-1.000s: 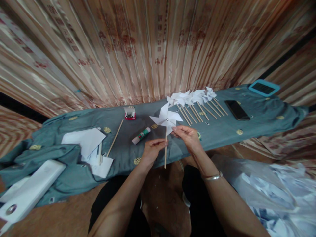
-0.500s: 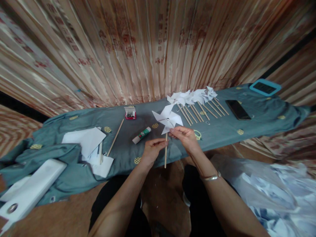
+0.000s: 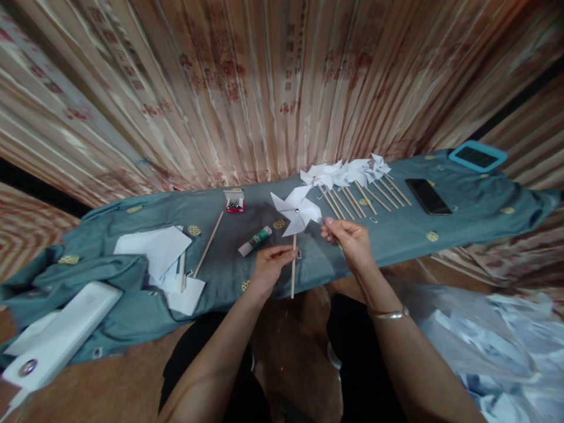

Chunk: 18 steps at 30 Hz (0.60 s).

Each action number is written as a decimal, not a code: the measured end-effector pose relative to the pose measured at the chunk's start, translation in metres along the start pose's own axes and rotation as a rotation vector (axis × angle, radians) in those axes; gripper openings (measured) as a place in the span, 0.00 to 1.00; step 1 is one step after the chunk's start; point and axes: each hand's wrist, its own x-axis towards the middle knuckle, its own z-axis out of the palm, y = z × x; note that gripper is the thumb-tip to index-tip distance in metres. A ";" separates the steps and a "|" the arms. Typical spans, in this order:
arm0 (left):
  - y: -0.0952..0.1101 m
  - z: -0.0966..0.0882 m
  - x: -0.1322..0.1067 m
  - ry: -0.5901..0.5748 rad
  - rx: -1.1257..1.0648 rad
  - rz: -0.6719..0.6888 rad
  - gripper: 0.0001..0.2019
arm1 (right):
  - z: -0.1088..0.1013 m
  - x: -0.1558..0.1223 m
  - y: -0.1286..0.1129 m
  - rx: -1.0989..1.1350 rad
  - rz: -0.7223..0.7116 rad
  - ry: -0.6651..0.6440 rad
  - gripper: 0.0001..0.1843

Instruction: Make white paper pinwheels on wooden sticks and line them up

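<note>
A white paper pinwheel [image 3: 296, 210], pinned at its centre with a round metal head, stands upright over the cloth on a thin wooden stick [image 3: 293, 276]. Thumb and fingers of my left hand [image 3: 269, 267] pinch that stick below the blades. At the pinwheel's right-hand blade, my right hand [image 3: 350, 238] has its thumb and fingertips closed together against the paper tip. Just left of my left hand lies a glue stick [image 3: 255, 241]. Behind it sits a small red box of pins [image 3: 235, 202] with its lid up.
Several pinwheels [image 3: 328, 174] lie in a row at the back. A phone [image 3: 428, 196] and a blue-framed device [image 3: 478, 156] are to the right. Leftward are a loose stick [image 3: 208, 244], paper sheets [image 3: 154, 249] and a white device [image 3: 66, 332]. A plastic bag [image 3: 480, 346] stands at lower right.
My right hand has moved off the top of the stick, rightward to the blade's tip. The pinwheel's blades have turned slightly, while my left hand keeps its grip on the stick.
</note>
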 end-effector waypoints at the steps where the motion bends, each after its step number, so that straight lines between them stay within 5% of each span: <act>1: 0.000 0.000 -0.001 -0.002 -0.004 -0.003 0.11 | -0.003 0.003 0.001 0.005 -0.017 0.033 0.21; 7: -0.004 0.001 -0.005 -0.042 0.015 -0.031 0.11 | -0.009 0.012 0.010 0.074 -0.076 0.155 0.19; 18: -0.009 0.001 -0.004 -0.059 -0.005 -0.042 0.10 | 0.004 0.013 0.009 -0.043 -0.073 0.113 0.15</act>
